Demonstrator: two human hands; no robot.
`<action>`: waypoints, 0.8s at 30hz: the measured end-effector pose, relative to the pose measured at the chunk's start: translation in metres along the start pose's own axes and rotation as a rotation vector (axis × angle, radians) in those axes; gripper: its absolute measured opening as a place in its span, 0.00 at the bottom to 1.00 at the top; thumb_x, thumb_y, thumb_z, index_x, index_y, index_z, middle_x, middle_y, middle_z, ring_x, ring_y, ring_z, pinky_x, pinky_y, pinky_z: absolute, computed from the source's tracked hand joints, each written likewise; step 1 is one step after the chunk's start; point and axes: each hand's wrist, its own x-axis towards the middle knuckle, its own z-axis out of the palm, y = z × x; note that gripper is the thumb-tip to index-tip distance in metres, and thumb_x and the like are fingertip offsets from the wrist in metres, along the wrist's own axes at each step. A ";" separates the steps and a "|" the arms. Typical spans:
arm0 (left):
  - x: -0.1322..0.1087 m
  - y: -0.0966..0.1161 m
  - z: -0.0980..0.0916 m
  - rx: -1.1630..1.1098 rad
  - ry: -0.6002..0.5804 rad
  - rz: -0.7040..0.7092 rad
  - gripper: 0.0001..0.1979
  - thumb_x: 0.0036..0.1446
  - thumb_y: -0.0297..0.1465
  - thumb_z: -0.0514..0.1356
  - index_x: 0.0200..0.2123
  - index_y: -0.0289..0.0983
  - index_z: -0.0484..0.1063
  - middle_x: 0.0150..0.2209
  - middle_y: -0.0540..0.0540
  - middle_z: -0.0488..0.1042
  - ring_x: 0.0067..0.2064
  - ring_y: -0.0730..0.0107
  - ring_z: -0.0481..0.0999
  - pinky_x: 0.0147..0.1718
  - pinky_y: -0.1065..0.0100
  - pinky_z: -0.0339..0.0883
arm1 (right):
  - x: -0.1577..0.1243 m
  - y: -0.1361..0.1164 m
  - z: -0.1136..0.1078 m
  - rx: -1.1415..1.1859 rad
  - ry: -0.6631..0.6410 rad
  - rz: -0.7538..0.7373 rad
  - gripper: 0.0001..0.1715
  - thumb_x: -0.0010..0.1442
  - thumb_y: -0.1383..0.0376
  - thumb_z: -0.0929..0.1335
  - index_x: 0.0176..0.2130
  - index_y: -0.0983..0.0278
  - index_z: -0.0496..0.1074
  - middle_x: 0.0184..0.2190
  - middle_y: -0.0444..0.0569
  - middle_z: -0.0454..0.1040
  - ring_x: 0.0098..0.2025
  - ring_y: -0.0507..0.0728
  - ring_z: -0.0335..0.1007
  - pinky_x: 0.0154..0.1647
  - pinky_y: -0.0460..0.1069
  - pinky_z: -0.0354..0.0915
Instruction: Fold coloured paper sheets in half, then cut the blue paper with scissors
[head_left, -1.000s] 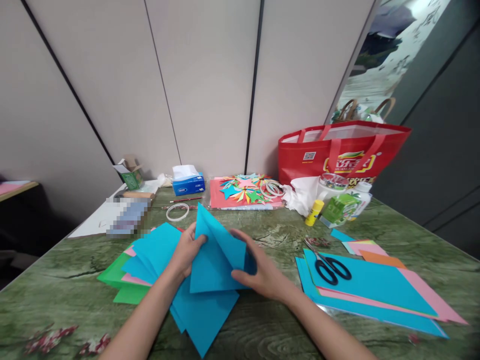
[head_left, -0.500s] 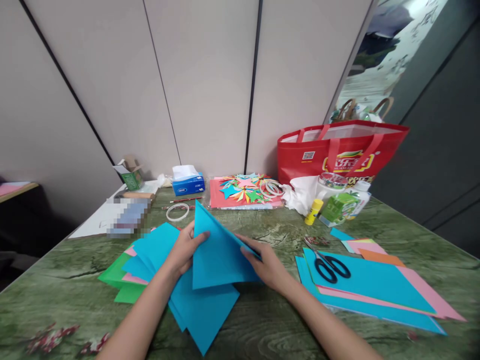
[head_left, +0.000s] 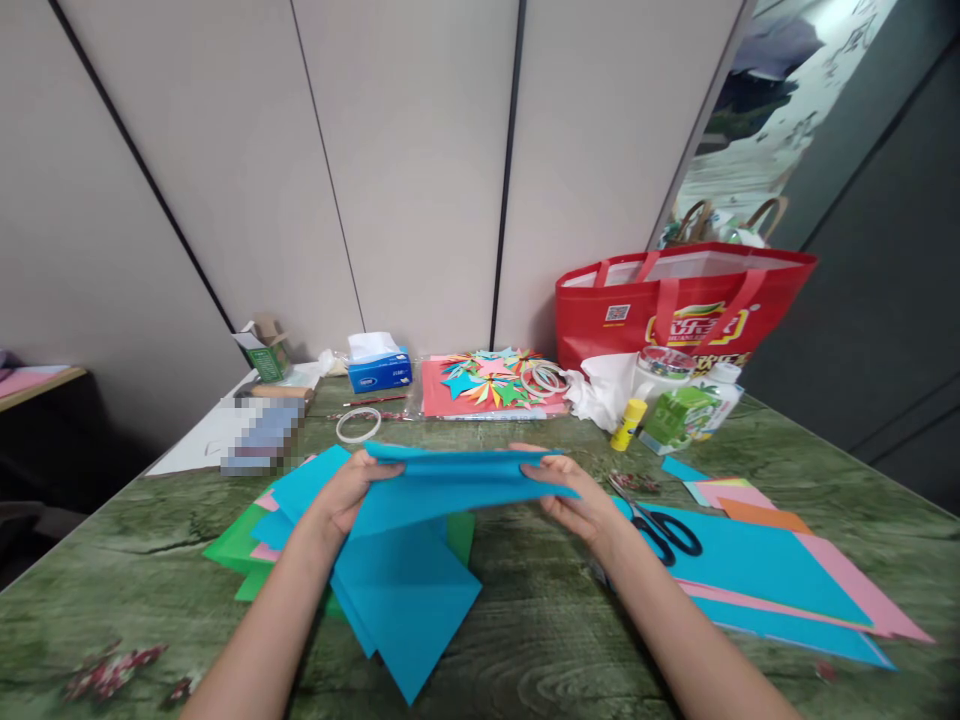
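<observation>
Between my two hands stretches a sheet of blue paper [head_left: 450,485], folded over along its upper edge and held above the table. My left hand [head_left: 352,490] pinches its left end, thumb on top. At the other end my right hand [head_left: 570,490] grips the sheet with the thumb over it and the fingers beneath. Below lies a loose pile of blue sheets [head_left: 412,610], with green paper [head_left: 240,545] and some pink edges showing at the left. Black-handled scissors [head_left: 664,530] rest on a stack of blue and pink paper [head_left: 772,565] beside my right forearm.
Along the back stand a tissue box [head_left: 380,370], paper stars [head_left: 495,370] on a red packet, a glue stick [head_left: 628,424], a green carton [head_left: 679,420] and a red bag [head_left: 630,320]. A tape roll [head_left: 358,425] lies behind my left hand. Orange paper [head_left: 765,515] lies at right.
The blue sheet has turned from standing upright at an angle to lying nearly level between my hands. My right hand has moved right to the sheet's far end; my left hand has shifted slightly.
</observation>
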 end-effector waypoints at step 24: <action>-0.002 -0.009 0.013 0.105 -0.041 0.177 0.24 0.41 0.33 0.67 0.45 0.38 0.70 0.37 0.43 0.78 0.38 0.56 0.77 0.37 0.60 0.71 | 0.003 0.009 0.002 -0.323 0.302 -0.376 0.18 0.44 0.55 0.72 0.33 0.65 0.72 0.27 0.46 0.74 0.28 0.55 0.67 0.31 0.50 0.65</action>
